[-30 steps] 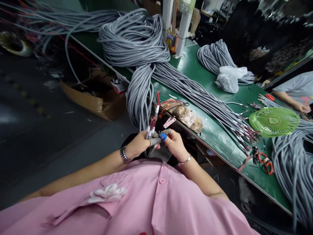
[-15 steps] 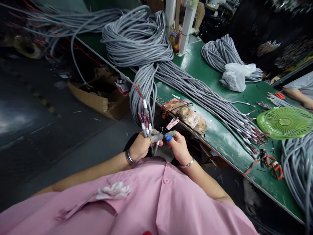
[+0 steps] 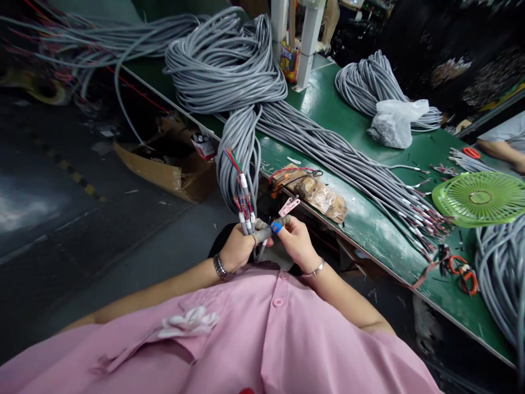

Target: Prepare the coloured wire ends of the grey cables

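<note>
My left hand (image 3: 238, 246) is closed around several grey cables (image 3: 248, 221), whose white-banded ends stick up with thin coloured wires (image 3: 244, 202) fanned out. Grey wrapping covers some of its fingers. Close against it, my right hand (image 3: 296, 241) pinches at the tip of one cable, with a blue cover on the thumb and wrapping on the index finger. The wires between the fingertips are mostly hidden. From the held ends the cables run up into a grey hanging bundle (image 3: 240, 142) at the table's edge.
Large cable coils (image 3: 225, 65) and a long row of cables (image 3: 328, 148) lie on the green table (image 3: 318, 112). A taped block (image 3: 315, 191), pink clip (image 3: 289, 206), orange-handled scissors (image 3: 463, 273) and green fan (image 3: 479, 198) are nearby. Another person's arm (image 3: 502, 150) shows at right. A cardboard box (image 3: 151, 169) stands below.
My right hand has shifted slightly left, its fingertips closer to my left hand. The fine wire ends that showed above the fingertips are now hardly visible. The view has moved a little.
</note>
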Demonstrator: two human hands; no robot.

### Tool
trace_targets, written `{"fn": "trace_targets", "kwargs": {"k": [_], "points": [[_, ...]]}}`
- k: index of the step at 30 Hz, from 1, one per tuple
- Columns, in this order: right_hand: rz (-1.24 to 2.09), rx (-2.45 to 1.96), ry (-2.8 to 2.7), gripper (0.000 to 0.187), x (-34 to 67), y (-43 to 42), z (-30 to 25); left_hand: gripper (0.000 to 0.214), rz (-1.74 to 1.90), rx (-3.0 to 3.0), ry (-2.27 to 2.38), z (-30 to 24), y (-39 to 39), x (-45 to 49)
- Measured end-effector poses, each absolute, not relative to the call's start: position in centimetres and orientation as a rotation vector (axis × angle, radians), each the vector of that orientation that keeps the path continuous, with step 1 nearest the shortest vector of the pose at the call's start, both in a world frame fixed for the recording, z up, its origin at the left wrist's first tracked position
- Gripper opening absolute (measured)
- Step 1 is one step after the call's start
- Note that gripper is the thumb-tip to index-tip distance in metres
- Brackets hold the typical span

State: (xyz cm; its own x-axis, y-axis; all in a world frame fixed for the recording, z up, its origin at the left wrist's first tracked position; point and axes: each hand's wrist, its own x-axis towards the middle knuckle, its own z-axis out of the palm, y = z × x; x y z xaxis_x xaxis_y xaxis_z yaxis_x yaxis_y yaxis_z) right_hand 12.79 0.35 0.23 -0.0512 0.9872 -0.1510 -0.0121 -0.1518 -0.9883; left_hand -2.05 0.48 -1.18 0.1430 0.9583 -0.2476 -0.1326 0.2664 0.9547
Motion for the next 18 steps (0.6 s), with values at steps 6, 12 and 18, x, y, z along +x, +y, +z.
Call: {"fn": "trace_targets", "kwargs": {"k": [6,12,18], "points": [[1.39,-1.27,-1.056,0.019,12.9,-0.1,0.0,0.019,1.008,1.006,1.116,-1.0,0.4,-1.9],[1.467,-1.236,-0.912,0.021,12.6,-0.2,-0.2,0.019,1.024,1.019,1.097,-0.9,0.4,-1.8],[1.537,-1.06,-0.752,0.017,13.7,0.2,-1.1,0.019,1.019,0.983,0.996,0.2,0.5,-2.3]]}}
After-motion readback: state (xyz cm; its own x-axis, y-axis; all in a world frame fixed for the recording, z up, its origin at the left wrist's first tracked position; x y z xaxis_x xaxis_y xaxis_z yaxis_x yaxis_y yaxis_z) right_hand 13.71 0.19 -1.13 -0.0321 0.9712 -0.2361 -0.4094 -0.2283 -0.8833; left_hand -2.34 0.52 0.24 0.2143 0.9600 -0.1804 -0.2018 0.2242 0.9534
